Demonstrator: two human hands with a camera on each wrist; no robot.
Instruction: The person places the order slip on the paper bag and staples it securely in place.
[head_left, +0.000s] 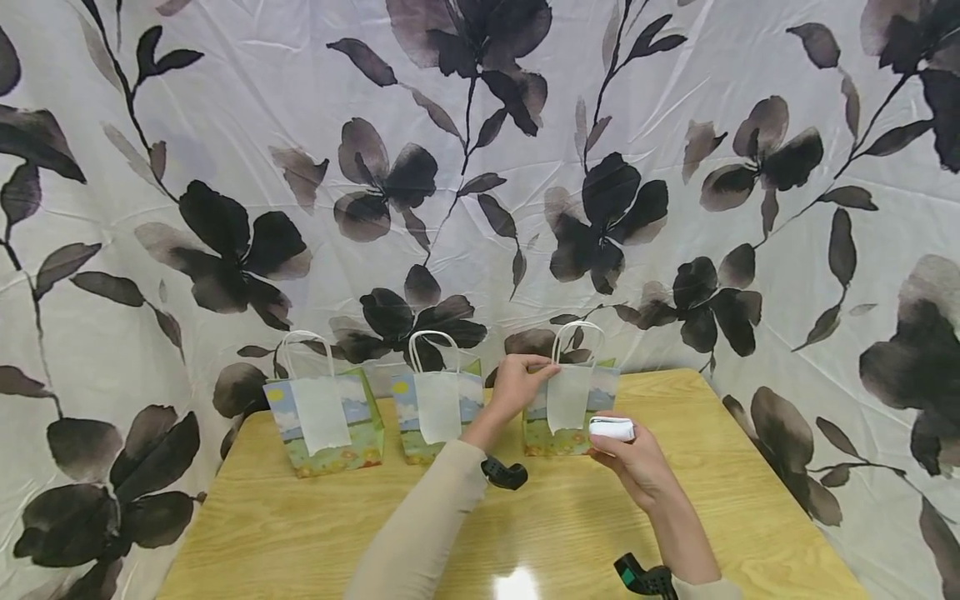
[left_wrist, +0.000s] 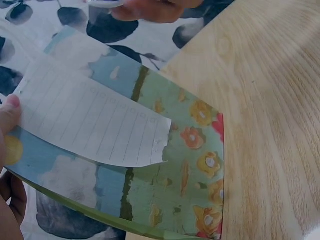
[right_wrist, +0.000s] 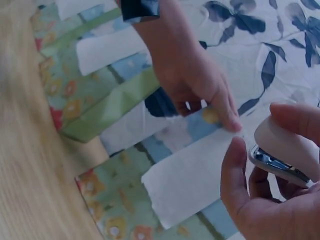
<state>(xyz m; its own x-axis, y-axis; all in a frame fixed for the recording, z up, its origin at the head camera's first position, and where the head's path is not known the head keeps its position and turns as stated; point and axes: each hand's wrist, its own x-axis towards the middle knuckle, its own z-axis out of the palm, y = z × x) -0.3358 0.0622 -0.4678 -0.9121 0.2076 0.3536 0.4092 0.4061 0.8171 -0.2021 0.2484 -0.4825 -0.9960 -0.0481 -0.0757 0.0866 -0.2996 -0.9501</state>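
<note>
My left hand (head_left: pixel 517 385) is at the top left of the rightmost paper bag (head_left: pixel 604 388), which has a printed sky and flower meadow. Its thumb lies on the upper corner of a lined paper slip (left_wrist: pixel 95 110) hanging down the bag's front, while the other fingers go behind the rim, pinching both. The slip's lower edge is torn and curls slightly. My right hand (head_left: pixel 637 467) holds a small white stapler (right_wrist: pixel 287 152) just in front of the bag's right side. In the right wrist view the stapler's metal inside shows between its two halves.
Two matching bags, a middle one (head_left: pixel 472 408) and a left one (head_left: pixel 281 408), stand in a row on the wooden table (head_left: pixel 300 533), each with a white slip on its front and white handles. A floral cloth (head_left: pixel 480 250) hangs behind the table.
</note>
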